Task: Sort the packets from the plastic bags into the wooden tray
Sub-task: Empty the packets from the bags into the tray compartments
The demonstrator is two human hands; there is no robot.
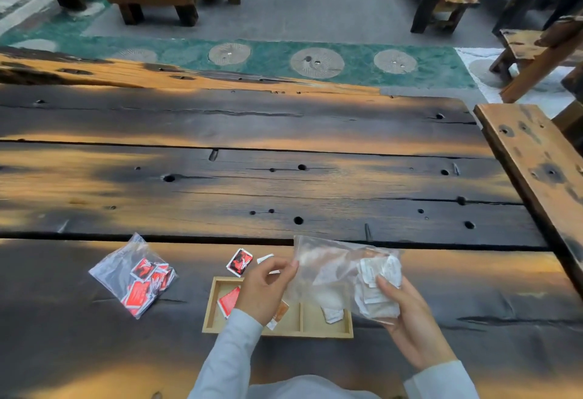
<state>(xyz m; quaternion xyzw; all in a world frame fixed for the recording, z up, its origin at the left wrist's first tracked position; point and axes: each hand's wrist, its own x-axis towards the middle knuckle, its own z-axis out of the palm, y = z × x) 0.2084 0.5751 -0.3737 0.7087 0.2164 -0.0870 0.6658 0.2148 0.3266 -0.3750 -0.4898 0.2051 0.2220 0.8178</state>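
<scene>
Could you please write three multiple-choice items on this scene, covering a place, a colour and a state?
1. Where does the bag of red packets lie?
A. On the table, left of the tray
B. Inside the tray
C. On the bench at right

2. What colour are the packets in the held bag?
A. Red
B. White
C. Green

3. How is the held bag held?
A. By the left hand alone
B. By both hands, above the tray
C. It lies flat on the table, untouched

Answers:
1. A: it rests on the table, clear of the tray's left wall.
2. B: white packets show through the clear plastic.
3. B: the left hand pinches its upper edge and the right hand cups its lower end.
</scene>
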